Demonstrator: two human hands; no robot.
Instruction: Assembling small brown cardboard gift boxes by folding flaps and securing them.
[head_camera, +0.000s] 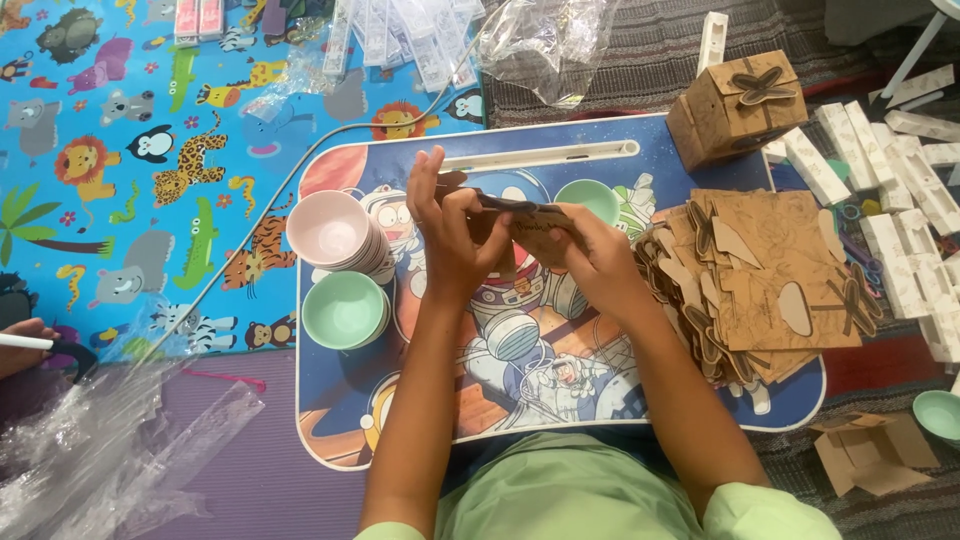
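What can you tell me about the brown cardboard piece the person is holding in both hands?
The cardboard piece is a flat, brown cutout that looks like printed kraft card with a dark upper edge. It is held almost edge-on above the middle of the cartoon lap tray, so its full outline cannot be made out. The left hand pinches its left end, and the right hand grips its right side, covering part of it. It appears lifted clear of the tray.

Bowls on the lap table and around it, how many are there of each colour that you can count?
Pink bowls: 1 stack, number in it cannot be told
Green bowls: 3, one below the pink stack, one behind the hands, one at the right edge
Total: 3 green bowls plus 1 pink stack
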